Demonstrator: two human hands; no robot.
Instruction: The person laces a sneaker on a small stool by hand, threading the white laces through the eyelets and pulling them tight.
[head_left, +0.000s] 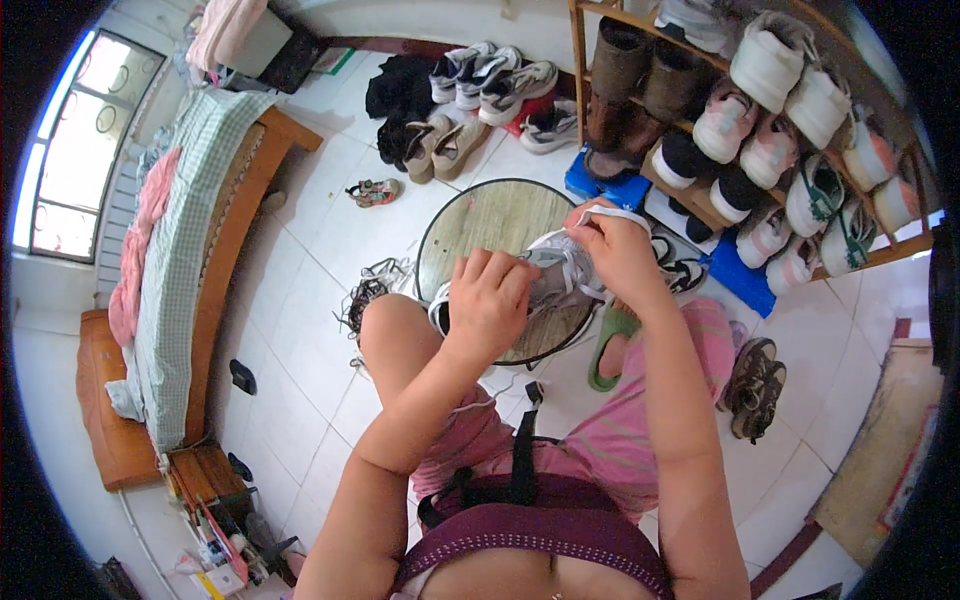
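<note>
A white and grey lace-up sneaker (551, 281) lies on a round wood-grain stool top (469, 221) between my knees. My right hand (619, 251) is over its far right part, with a flat white shoelace (628, 216) pinched in the fingers and looped over them. Bent over the shoe's collar and near lacing is my left hand (491, 300), its fingers curled. What lies under those fingertips is hidden, so I cannot tell whether they grip the shoe or a lace. A thin white cord also trails across my left thigh.
A wooden shoe rack (862, 259) full of shoes stands at the right. Several sneakers (517, 86) line the far wall. Loose laces (367, 296) lie left of the stool, dark shoes (754, 386) on the right floor. A wooden bed (232, 277) runs along the left.
</note>
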